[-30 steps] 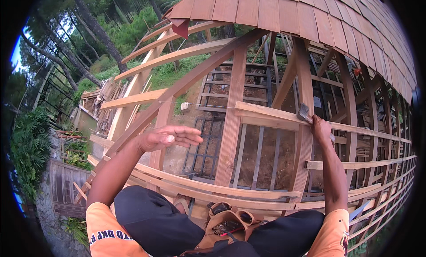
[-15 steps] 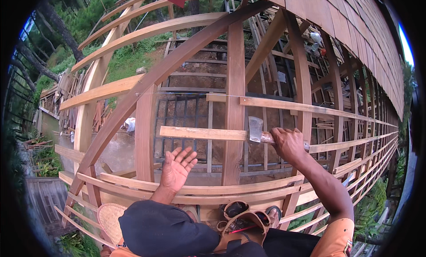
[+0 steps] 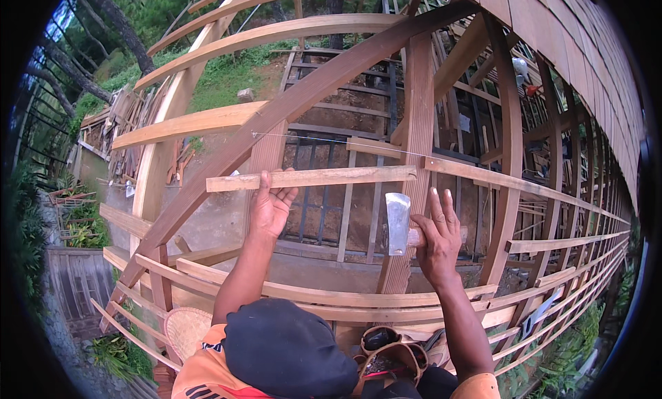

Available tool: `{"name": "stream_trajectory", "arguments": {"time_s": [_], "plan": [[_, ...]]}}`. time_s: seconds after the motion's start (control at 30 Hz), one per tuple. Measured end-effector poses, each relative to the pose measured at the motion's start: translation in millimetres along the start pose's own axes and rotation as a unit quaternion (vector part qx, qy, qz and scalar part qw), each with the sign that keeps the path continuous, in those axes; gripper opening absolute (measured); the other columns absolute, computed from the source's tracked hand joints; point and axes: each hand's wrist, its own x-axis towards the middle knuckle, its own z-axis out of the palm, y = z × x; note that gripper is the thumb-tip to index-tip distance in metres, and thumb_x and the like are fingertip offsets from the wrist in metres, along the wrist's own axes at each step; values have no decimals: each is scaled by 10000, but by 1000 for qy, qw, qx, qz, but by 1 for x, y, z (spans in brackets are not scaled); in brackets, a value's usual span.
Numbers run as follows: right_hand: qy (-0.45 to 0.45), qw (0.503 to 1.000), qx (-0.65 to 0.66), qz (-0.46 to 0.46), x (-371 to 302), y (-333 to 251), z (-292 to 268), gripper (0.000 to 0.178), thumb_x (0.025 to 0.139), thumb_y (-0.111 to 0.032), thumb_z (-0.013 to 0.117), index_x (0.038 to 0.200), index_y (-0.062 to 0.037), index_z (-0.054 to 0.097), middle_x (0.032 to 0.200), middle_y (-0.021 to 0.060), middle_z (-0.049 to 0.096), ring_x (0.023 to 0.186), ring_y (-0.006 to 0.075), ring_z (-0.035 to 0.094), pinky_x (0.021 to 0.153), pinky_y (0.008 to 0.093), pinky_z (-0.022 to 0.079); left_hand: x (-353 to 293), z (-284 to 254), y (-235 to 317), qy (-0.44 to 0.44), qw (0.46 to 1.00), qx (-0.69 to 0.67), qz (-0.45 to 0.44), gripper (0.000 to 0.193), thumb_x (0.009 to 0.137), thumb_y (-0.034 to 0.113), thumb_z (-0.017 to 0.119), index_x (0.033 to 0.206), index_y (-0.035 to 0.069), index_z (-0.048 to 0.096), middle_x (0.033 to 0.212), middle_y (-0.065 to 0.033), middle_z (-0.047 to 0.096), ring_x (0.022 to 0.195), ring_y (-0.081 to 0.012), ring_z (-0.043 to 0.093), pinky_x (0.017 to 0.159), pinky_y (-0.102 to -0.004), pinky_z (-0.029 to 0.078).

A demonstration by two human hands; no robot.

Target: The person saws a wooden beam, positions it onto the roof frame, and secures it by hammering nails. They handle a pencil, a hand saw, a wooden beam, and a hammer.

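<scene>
My left hand [image 3: 271,209] grips a pale wooden batten [image 3: 324,179] near its left end, with the thumb in front and the fingers bent behind and under it. The batten's left end overlaps a dark slanted rafter [image 3: 227,151]. Its right end crosses a reddish-brown upright rafter [image 3: 414,96], just below and left of the end of another batten [image 3: 476,171]. In my right hand [image 3: 439,244] is a hatchet [image 3: 398,223], gripped by its short handle while two fingers stretch upward. The hatchet's blade points down in front of the upright rafter, below the held batten.
A thin string [image 3: 338,141] runs across the rafters. Wooden shingles [image 3: 586,61] cover the upper right. Open gaps between rafters show ground and dark metal frames far below. Near my body lie a brown tool pouch [image 3: 407,351] and a woven hat-like disc [image 3: 186,330].
My left hand has gone from open and empty to holding the batten, which has moved up to the string. My right hand has lowered the hatchet away from the batten.
</scene>
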Motion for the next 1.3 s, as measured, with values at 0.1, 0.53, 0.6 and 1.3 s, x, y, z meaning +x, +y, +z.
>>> {"name": "stream_trajectory", "arguments": {"time_s": [0.1,0.53,0.6,1.3], "plan": [[-14,984,133,121,-37,13,-15,278,803,-11,630,1073,-65,662,1396,152,601,1132,330,650,949,425,488,17,4,-4,-26,1000,-1,7,578,911,461,727,1227,12,545,1271,-167,642,1098,-239,639,927,-379,568],[-68,832,377,401,-109,9,10,121,931,-127,703,941,-12,667,752,47,672,703,96,589,663,292,487,43,18,-27,64,995,-65,50,472,1025,376,590,1340,47,463,1320,-165,577,1163,-250,558,941,-398,492],[-61,818,404,406,-112,4,19,122,930,-126,703,951,-10,669,752,49,674,711,99,604,671,292,493,43,20,-32,55,995,-61,63,479,1025,374,591,1346,45,457,1312,-171,581,1163,-253,557,934,-397,491],[-157,776,446,417,-111,4,30,356,1016,-347,527,1121,-15,600,745,37,559,629,125,548,578,307,460,80,42,-62,-22,994,-37,99,298,1016,309,627,1215,109,531,1083,-34,616,991,-156,615,796,-322,551]]}}
